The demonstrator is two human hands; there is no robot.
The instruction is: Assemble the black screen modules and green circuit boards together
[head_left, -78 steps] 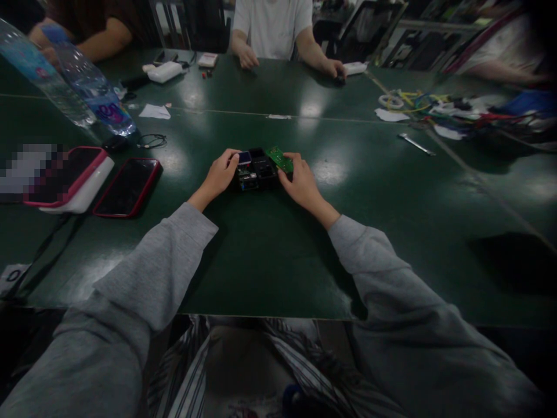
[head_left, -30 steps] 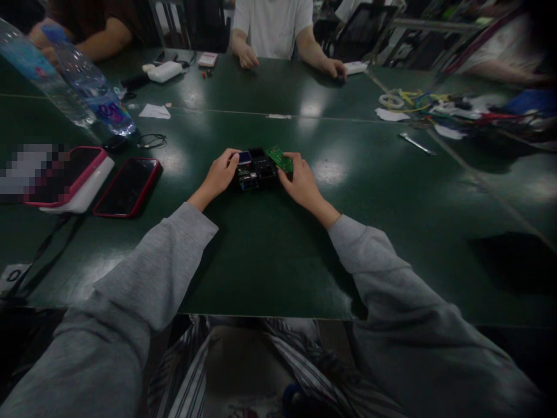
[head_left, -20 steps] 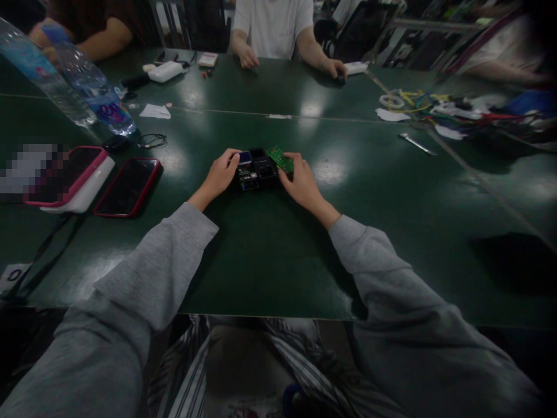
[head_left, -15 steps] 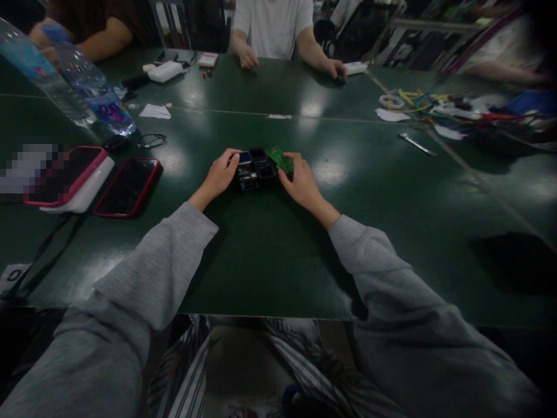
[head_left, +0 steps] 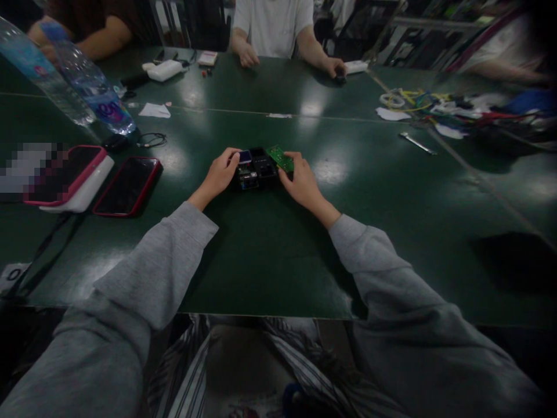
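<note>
On the dark green table (head_left: 270, 255) sat a small black electronic module (head_left: 256, 171), open-topped, with a blue part at its far left corner and a green circuit board (head_left: 281, 158) tilted on its right. The left hand (head_left: 220, 174) curled against its left side; the right hand (head_left: 300, 181) pinched the board's edge.

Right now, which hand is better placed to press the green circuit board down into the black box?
Probably the right hand: its fingers already touch the green circuit board, tilted at the right end of the black box. The left hand rests on the opposite end, better suited to steady the box.
</note>
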